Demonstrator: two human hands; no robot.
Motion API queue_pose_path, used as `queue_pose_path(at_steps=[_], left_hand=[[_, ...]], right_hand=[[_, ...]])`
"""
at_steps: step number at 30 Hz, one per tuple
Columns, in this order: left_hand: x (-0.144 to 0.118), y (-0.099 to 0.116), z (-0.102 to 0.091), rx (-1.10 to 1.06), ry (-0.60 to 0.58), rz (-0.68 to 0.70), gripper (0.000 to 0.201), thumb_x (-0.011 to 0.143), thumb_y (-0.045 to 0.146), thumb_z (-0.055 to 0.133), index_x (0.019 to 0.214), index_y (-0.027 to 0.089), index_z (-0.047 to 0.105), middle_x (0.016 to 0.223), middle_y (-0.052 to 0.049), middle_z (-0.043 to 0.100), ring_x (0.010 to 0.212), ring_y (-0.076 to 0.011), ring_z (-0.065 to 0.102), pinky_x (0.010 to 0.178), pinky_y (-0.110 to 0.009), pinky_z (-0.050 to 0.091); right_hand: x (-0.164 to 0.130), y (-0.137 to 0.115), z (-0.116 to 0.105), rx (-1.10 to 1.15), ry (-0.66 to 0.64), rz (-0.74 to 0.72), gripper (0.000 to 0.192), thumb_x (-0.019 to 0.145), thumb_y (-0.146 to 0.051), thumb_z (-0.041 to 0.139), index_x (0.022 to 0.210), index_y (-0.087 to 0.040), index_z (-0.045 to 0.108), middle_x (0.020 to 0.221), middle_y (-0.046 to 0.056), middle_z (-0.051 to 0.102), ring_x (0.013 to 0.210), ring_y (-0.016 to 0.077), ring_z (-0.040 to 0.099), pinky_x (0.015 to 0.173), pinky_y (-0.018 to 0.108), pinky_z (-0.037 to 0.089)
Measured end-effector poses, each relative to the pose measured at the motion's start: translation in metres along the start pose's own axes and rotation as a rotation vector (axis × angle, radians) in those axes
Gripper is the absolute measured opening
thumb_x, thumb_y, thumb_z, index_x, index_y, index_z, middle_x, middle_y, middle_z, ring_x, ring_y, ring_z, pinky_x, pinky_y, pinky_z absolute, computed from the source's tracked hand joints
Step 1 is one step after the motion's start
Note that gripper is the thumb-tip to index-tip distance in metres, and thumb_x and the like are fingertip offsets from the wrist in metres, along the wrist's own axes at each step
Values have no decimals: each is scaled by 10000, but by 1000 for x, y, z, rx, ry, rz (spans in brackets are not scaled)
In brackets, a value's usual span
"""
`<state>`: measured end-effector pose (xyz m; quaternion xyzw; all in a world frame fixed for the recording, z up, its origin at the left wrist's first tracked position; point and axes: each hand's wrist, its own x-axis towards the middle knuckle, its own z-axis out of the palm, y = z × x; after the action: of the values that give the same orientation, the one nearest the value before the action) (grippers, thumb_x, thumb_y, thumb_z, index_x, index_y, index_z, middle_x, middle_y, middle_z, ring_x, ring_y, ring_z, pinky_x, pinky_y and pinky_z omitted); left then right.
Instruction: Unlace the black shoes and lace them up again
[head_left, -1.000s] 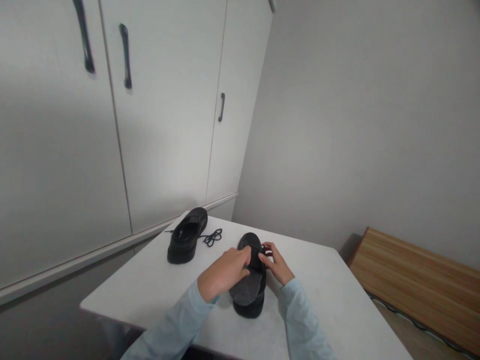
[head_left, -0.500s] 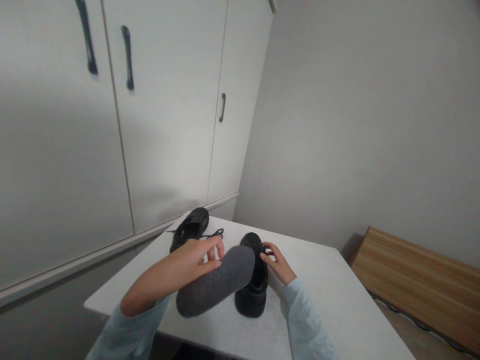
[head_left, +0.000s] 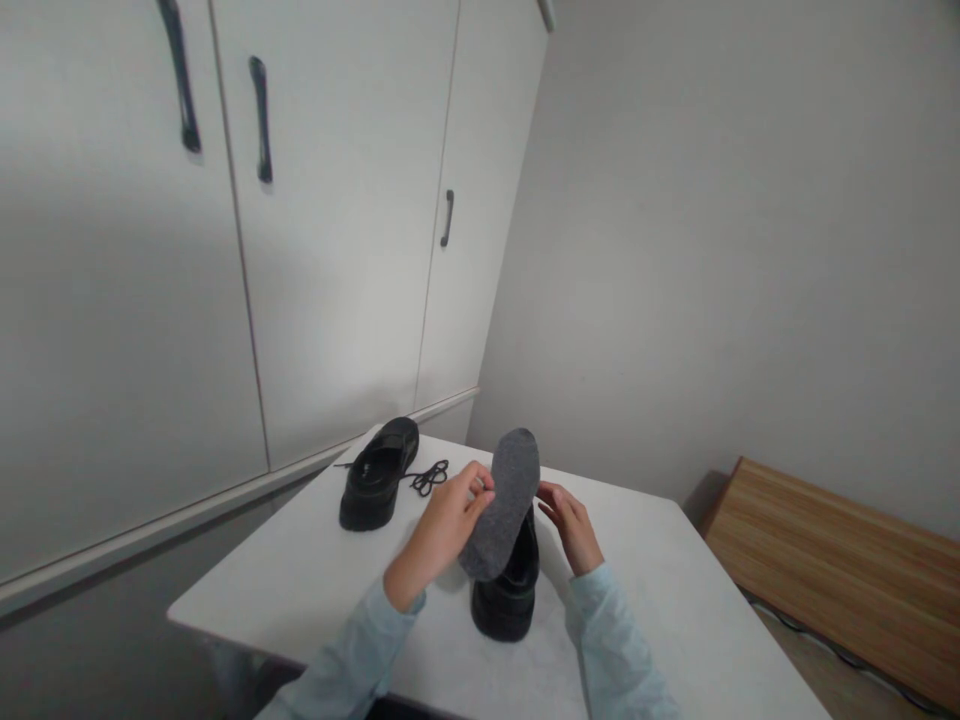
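Note:
A grey insole [head_left: 507,505] is held up at a slant over a black shoe [head_left: 504,606]. My left hand [head_left: 455,507] pinches its left edge between thumb and fingers. The insole hides the front of that shoe; the heel and part of the opening show below. On the other side, my right hand [head_left: 570,522] has bent, loosely parted fingers close by the insole's right edge and the shoe's side. Whether its fingertips touch either one is unclear. Farther left stands another black shoe [head_left: 375,478], with a loop of black lace [head_left: 429,478] beside it.
Both shoes rest on a white table [head_left: 660,590]. White cupboard doors [head_left: 337,250] with dark handles rise behind its left side, and a grey wall [head_left: 697,250] stands behind it. A wood-grained board [head_left: 832,570] is at the right.
My left hand has moved right and turned the insole from lying crosswise to pointing up and away over the nearer shoe. My right hand has shifted slightly right, its fingers looser.

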<state>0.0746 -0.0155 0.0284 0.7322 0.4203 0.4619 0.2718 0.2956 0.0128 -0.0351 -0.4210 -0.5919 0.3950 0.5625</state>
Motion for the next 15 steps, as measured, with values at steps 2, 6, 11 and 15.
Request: queue_pose_path(at_steps=[2, 6, 11, 15], left_hand=[[0, -7, 14, 4, -23, 6, 98, 802, 213, 466, 847, 196, 551, 727, 7, 587, 683, -130, 567, 631, -218, 420], [-4, -13, 27, 35, -113, -8, 175, 772, 189, 499, 910, 187, 608, 712, 11, 588, 600, -113, 535, 590, -209, 403], [-4, -20, 29, 50, -179, 7, 293, 754, 171, 542, 1028, 198, 641, 867, -22, 663, 702, -139, 578, 687, -240, 440], [4, -33, 20, 48, -124, 30, 318, 782, 150, 511, 1073, 219, 621, 1094, -40, 646, 946, -179, 592, 870, -291, 437]], right_hand=[[1, 2, 0, 40, 33, -17, 366, 798, -498, 555, 971, -193, 661, 1046, 92, 672, 1030, 259, 583, 919, 422, 428], [2, 1, 0, 54, 67, -21, 361, 675, -415, 720, 947, -190, 643, 874, 56, 698, 870, 220, 627, 839, 365, 474], [1, -2, 0, 21, 48, -28, 354, 681, -393, 722, 951, -182, 632, 794, 46, 691, 795, 201, 633, 796, 348, 495], [1, 0, 1, -48, -6, -58, 320, 704, -411, 695, 924, -183, 654, 932, 87, 687, 932, 237, 622, 871, 393, 488]])
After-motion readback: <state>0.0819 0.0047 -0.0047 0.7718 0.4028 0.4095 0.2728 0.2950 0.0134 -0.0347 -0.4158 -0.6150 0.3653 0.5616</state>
